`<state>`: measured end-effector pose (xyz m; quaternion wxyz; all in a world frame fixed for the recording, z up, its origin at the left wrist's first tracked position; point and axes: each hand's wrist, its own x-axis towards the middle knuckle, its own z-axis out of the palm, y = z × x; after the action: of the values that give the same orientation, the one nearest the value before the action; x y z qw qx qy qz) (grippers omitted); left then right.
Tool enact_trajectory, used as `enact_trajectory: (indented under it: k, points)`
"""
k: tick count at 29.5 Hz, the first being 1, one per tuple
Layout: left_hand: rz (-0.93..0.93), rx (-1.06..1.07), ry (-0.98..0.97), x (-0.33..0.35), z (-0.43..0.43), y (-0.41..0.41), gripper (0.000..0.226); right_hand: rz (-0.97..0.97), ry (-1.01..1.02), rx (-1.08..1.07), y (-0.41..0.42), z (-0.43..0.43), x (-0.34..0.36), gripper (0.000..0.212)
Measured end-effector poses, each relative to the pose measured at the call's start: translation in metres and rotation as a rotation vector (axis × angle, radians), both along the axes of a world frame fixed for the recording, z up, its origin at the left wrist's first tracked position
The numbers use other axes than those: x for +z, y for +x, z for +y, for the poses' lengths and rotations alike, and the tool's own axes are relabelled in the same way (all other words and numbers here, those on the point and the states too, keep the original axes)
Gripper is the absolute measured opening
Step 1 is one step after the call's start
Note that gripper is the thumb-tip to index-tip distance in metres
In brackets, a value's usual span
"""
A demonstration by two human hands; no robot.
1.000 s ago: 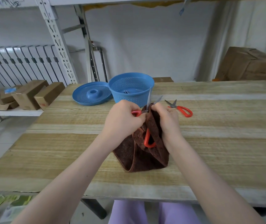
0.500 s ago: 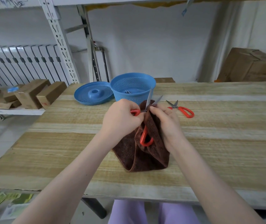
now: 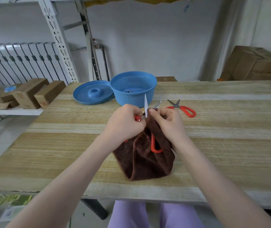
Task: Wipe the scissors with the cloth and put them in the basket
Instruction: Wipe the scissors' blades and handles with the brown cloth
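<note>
My left hand (image 3: 126, 123) grips one red handle of a pair of scissors (image 3: 146, 104), whose two blades stand spread apart and point up. My right hand (image 3: 169, 124) pinches a brown cloth (image 3: 146, 160) against the base of the blades. The other red handle loop hangs down inside the cloth folds, and the cloth's lower end rests on the table. A second pair of red-handled scissors (image 3: 183, 108) lies on the table to the right. The blue basket (image 3: 133, 88) stands just behind my hands, with something small and metallic inside.
A blue perforated lid (image 3: 92, 93) lies left of the basket. The wooden table (image 3: 230, 137) stretches wide on both sides. Cardboard boxes (image 3: 27, 94) sit on a shelf at the left, and a large carton (image 3: 254, 65) stands at the back right.
My right hand has slid the cloth down toward the base of the blades, close to my left hand. The left hand has hardly moved.
</note>
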<state>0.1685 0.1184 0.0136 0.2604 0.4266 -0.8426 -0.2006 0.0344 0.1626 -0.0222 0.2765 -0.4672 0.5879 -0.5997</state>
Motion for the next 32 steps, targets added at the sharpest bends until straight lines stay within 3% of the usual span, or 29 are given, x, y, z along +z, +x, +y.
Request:
enact_trajectory:
  k: [2,6,11,14,16,19,24,28,32]
  points:
    - [-0.036,0.018,-0.041,0.0,0.002,0.0,0.028,-0.197,0.023,0.112,-0.002,0.003,0.0,0.03]
    - [-0.078,0.068,-0.13,0.0,0.009,0.001,0.033,-0.282,0.059,0.165,-0.005,0.007,0.002,0.026]
    - [-0.104,0.097,-0.246,0.005,0.015,0.001,0.025,-0.165,0.062,0.009,-0.003,-0.001,0.014,0.034]
    - [-0.082,0.085,-0.209,0.007,0.012,0.003,0.023,-0.153,0.017,0.05,-0.004,0.002,0.013,0.026]
    - [-0.078,0.073,-0.182,0.008,0.013,0.003,0.024,-0.194,-0.018,0.095,-0.005,0.006,0.009,0.032]
    - [-0.08,0.068,-0.188,0.01,0.015,0.001,0.027,-0.202,-0.045,0.099,-0.008,0.006,0.01,0.016]
    - [-0.109,0.14,-0.247,0.009,0.016,-0.002,0.031,-0.133,-0.074,0.051,-0.006,0.001,0.008,0.035]
    - [-0.14,0.184,-0.25,0.004,0.014,-0.002,0.014,-0.167,-0.051,0.004,0.003,0.0,0.001,0.033]
    - [-0.147,0.2,-0.209,0.003,0.01,0.001,0.013,-0.195,0.011,0.077,0.007,0.003,-0.001,0.024]
